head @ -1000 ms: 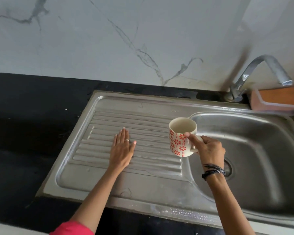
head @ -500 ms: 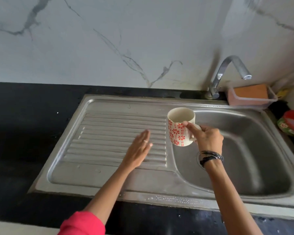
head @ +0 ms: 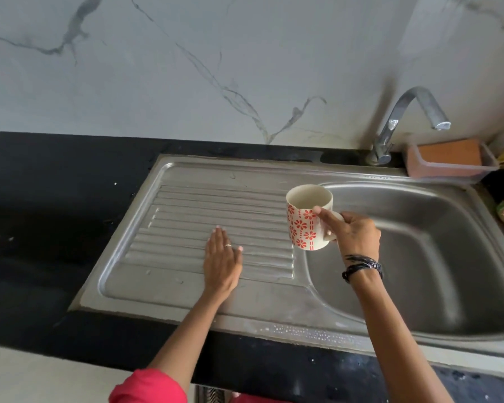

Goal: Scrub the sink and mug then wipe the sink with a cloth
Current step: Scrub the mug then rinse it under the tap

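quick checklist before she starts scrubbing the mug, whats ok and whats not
1. Mug firmly held: ok, the right hand grips it at the handle, upright.
2. Mug over the sink: ok, at the basin's left edge.
3. Left hand free: ok, it rests flat on the drainboard, holding nothing.
4. Scrubber at hand: not ok, the sponge sits in its tray by the tap.
5. Water running: not ok, no stream from the tap.
6. Cloth ready: cannot tell, none in view.
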Demonstrator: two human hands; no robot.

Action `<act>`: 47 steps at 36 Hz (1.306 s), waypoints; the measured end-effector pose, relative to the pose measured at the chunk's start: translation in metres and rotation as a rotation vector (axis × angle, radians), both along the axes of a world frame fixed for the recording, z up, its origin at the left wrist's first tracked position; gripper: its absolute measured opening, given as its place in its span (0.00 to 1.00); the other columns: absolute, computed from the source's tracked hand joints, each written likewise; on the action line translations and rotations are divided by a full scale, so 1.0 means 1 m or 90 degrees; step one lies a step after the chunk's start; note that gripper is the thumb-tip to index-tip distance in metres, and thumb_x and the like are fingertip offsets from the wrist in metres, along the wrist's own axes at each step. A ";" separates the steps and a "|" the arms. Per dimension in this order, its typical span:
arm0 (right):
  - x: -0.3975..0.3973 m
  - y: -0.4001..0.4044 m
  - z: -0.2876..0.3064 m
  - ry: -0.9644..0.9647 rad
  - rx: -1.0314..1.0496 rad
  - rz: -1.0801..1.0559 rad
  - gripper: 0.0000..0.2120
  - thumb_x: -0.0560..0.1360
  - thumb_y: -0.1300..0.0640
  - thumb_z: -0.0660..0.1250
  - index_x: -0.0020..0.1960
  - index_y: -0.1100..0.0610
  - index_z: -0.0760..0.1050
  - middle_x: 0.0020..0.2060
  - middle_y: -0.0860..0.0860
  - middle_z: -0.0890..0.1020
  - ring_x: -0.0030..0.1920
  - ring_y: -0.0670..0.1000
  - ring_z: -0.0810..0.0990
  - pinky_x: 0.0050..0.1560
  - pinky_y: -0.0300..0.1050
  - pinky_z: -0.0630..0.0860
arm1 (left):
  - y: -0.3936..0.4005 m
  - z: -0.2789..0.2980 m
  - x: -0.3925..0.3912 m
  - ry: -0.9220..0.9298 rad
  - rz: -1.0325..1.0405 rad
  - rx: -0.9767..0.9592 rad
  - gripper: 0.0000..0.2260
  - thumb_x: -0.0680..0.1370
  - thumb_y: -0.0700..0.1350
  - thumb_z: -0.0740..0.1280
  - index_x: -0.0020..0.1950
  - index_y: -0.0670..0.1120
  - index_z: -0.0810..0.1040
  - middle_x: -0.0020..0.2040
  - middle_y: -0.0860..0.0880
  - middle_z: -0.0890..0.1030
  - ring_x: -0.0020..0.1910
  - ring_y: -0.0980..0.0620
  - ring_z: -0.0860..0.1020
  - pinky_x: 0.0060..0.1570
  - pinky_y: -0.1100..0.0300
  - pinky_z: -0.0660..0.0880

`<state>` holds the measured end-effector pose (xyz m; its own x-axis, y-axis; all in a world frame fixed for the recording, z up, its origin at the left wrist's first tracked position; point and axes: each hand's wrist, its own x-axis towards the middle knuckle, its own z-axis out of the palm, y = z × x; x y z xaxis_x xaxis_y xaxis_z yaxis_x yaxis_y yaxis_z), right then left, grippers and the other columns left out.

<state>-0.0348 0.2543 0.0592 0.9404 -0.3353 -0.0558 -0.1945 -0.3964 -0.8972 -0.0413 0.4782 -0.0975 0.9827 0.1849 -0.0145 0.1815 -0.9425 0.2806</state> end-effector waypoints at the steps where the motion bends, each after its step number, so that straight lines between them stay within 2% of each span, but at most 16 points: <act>1: -0.001 -0.002 0.000 0.000 -0.001 -0.005 0.25 0.67 0.42 0.72 0.37 0.67 0.79 0.32 0.60 0.80 0.34 0.52 0.74 0.33 0.41 0.66 | -0.012 -0.002 -0.002 0.002 -0.026 -0.002 0.33 0.76 0.58 0.33 0.76 0.39 0.44 0.76 0.43 0.43 0.76 0.48 0.44 0.73 0.57 0.38; 4: -0.003 -0.007 0.000 -0.005 0.001 -0.022 0.26 0.66 0.42 0.73 0.37 0.68 0.79 0.35 0.63 0.82 0.33 0.52 0.74 0.36 0.41 0.67 | -0.053 -0.002 -0.004 0.031 -0.151 -0.009 0.30 0.78 0.59 0.34 0.75 0.42 0.39 0.75 0.45 0.36 0.75 0.50 0.39 0.73 0.56 0.36; 6: -0.004 -0.009 0.002 -0.007 -0.004 -0.027 0.26 0.66 0.42 0.73 0.36 0.68 0.78 0.35 0.63 0.82 0.34 0.53 0.74 0.36 0.42 0.67 | -0.083 0.004 -0.003 0.064 -0.277 -0.008 0.27 0.81 0.56 0.39 0.76 0.43 0.40 0.75 0.46 0.38 0.75 0.50 0.40 0.71 0.57 0.34; 8: -0.005 -0.011 0.004 -0.010 -0.007 -0.030 0.25 0.67 0.42 0.73 0.37 0.67 0.79 0.35 0.63 0.82 0.34 0.53 0.74 0.37 0.42 0.67 | -0.107 0.012 -0.002 0.109 -0.397 -0.015 0.29 0.80 0.58 0.37 0.76 0.42 0.41 0.76 0.46 0.41 0.76 0.51 0.41 0.71 0.58 0.34; 10: -0.006 -0.011 0.006 -0.019 -0.001 -0.034 0.25 0.66 0.42 0.73 0.37 0.66 0.79 0.35 0.63 0.82 0.34 0.55 0.76 0.38 0.42 0.68 | -0.114 0.016 -0.002 0.108 -0.433 -0.063 0.33 0.76 0.61 0.34 0.76 0.43 0.41 0.76 0.46 0.42 0.75 0.53 0.42 0.72 0.58 0.35; 12: -0.006 -0.009 0.007 -0.025 -0.001 -0.032 0.25 0.66 0.41 0.73 0.36 0.66 0.79 0.35 0.62 0.83 0.37 0.59 0.80 0.38 0.43 0.69 | -0.102 0.018 -0.005 0.062 -0.405 -0.130 0.28 0.80 0.58 0.40 0.77 0.45 0.40 0.77 0.47 0.42 0.75 0.54 0.42 0.74 0.57 0.39; 15: -0.007 -0.004 0.008 -0.025 -0.003 -0.017 0.25 0.66 0.41 0.72 0.37 0.66 0.79 0.35 0.62 0.83 0.37 0.58 0.80 0.37 0.42 0.69 | -0.060 0.021 -0.009 -0.002 -0.307 -0.158 0.25 0.83 0.50 0.48 0.76 0.44 0.41 0.76 0.48 0.41 0.75 0.54 0.41 0.73 0.60 0.39; 19: -0.010 0.004 0.009 -0.021 -0.003 0.006 0.25 0.67 0.42 0.72 0.36 0.67 0.78 0.34 0.62 0.82 0.34 0.53 0.75 0.31 0.40 0.66 | 0.006 0.014 -0.016 -0.004 -0.062 -0.080 0.29 0.80 0.58 0.40 0.75 0.41 0.40 0.75 0.45 0.38 0.75 0.51 0.39 0.71 0.60 0.35; 22: -0.011 0.009 0.008 -0.014 0.002 0.018 0.23 0.68 0.43 0.72 0.34 0.65 0.78 0.31 0.59 0.80 0.33 0.53 0.74 0.29 0.38 0.66 | 0.030 0.009 -0.021 0.036 0.077 -0.036 0.31 0.81 0.58 0.43 0.75 0.37 0.43 0.76 0.40 0.44 0.76 0.47 0.44 0.74 0.54 0.41; 25: -0.013 0.013 0.008 -0.007 0.007 0.027 0.20 0.68 0.42 0.72 0.31 0.59 0.76 0.30 0.56 0.79 0.31 0.51 0.73 0.27 0.35 0.66 | 0.021 0.008 -0.029 0.040 0.055 -0.026 0.32 0.81 0.59 0.42 0.75 0.37 0.45 0.76 0.40 0.45 0.76 0.47 0.45 0.75 0.55 0.43; 31: -0.014 0.016 0.006 0.002 0.021 0.023 0.21 0.67 0.43 0.72 0.34 0.62 0.78 0.31 0.56 0.79 0.32 0.51 0.73 0.29 0.39 0.66 | -0.045 0.004 -0.041 0.027 -0.102 -0.065 0.32 0.78 0.60 0.33 0.75 0.41 0.44 0.75 0.46 0.40 0.75 0.52 0.42 0.74 0.59 0.40; 34: -0.015 0.014 0.004 -0.005 0.009 0.012 0.23 0.67 0.42 0.72 0.34 0.64 0.78 0.30 0.56 0.78 0.33 0.52 0.73 0.30 0.40 0.65 | -0.085 0.008 -0.040 0.050 -0.252 -0.097 0.37 0.76 0.61 0.27 0.76 0.41 0.51 0.76 0.45 0.48 0.76 0.50 0.48 0.73 0.58 0.40; 37: -0.015 0.012 0.004 -0.017 0.001 0.007 0.23 0.66 0.42 0.72 0.34 0.64 0.78 0.31 0.59 0.80 0.33 0.54 0.74 0.30 0.40 0.66 | -0.102 0.026 -0.035 0.094 -0.369 -0.153 0.37 0.76 0.60 0.33 0.75 0.39 0.57 0.75 0.42 0.58 0.75 0.48 0.55 0.73 0.58 0.46; 40: -0.013 0.013 0.004 -0.024 -0.001 0.010 0.24 0.67 0.42 0.72 0.36 0.65 0.79 0.33 0.61 0.82 0.34 0.57 0.76 0.32 0.40 0.67 | -0.083 0.036 -0.032 0.054 -0.351 -0.231 0.22 0.83 0.49 0.46 0.73 0.41 0.62 0.73 0.45 0.64 0.72 0.51 0.62 0.73 0.58 0.54; 43: -0.012 0.017 0.004 -0.022 0.013 0.021 0.23 0.67 0.42 0.72 0.35 0.65 0.79 0.32 0.61 0.81 0.34 0.52 0.74 0.32 0.40 0.66 | -0.031 0.034 -0.027 0.026 -0.281 -0.217 0.24 0.83 0.54 0.45 0.77 0.47 0.51 0.75 0.55 0.48 0.74 0.61 0.48 0.73 0.64 0.43; 47: -0.011 0.028 0.002 -0.015 0.023 0.042 0.20 0.67 0.43 0.72 0.27 0.56 0.73 0.26 0.51 0.75 0.28 0.48 0.70 0.29 0.38 0.65 | 0.067 0.026 -0.022 0.041 -0.168 -0.121 0.25 0.82 0.57 0.42 0.75 0.49 0.40 0.74 0.54 0.38 0.73 0.60 0.38 0.69 0.66 0.34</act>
<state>-0.0453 0.2827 0.0613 0.9617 -0.2704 -0.0443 -0.1477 -0.3753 -0.9151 -0.0630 0.5456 -0.0715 0.9923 -0.0872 -0.0878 -0.0383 -0.8912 0.4521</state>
